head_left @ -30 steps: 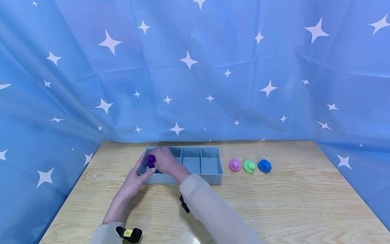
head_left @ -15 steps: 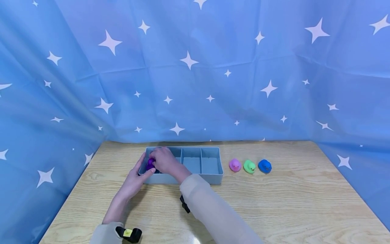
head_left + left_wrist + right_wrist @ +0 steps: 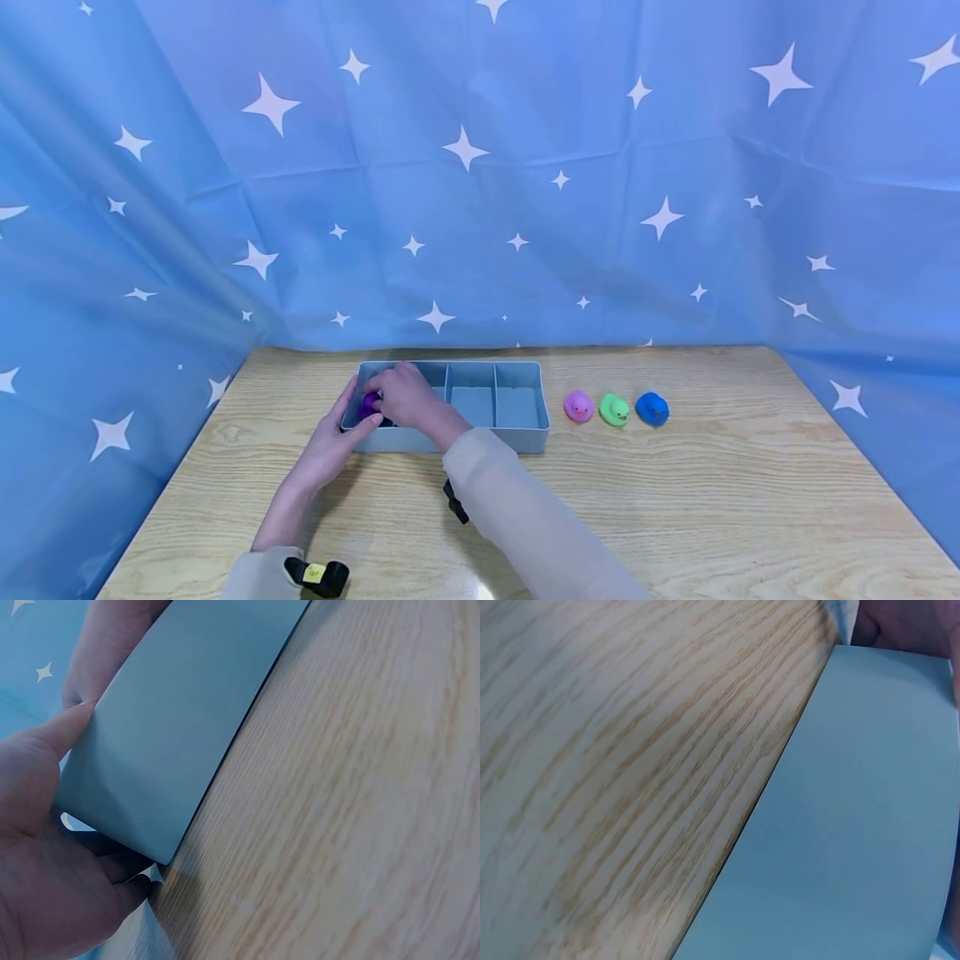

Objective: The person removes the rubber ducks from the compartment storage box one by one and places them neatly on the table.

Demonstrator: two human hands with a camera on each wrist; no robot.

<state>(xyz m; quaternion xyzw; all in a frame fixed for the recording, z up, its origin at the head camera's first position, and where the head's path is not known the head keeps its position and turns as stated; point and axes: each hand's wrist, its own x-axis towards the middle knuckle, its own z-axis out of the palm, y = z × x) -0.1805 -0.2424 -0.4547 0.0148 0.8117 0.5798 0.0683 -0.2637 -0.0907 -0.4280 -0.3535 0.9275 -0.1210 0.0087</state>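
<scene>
A blue-grey divided box [image 3: 471, 440] lies near the back of the table. My left hand [image 3: 330, 450] grips its left end, thumb on the front rim and fingers along the end wall; in the left wrist view the fingers of that hand [image 3: 45, 877] curl round the box's lower corner. My right hand [image 3: 408, 398] reaches over the front wall into the leftmost compartment, thumb and fingers on a small purple toy duck [image 3: 367, 407]. The duck is partly hidden by both hands. In the right wrist view the box's front wall [image 3: 840, 825] blocks the right fingers.
To the right of the box stand a pink toy duck [image 3: 578, 407], a green toy duck [image 3: 614, 410] and a blue toy duck [image 3: 652, 409] in a row. A blue curtain with white stars [image 3: 465, 208] hangs behind the wooden table [image 3: 675, 500].
The purple duck has sunk lower and towards the front of the leftmost compartment. My right fingers have shifted slightly on it, while my left hand and the box have stayed put.
</scene>
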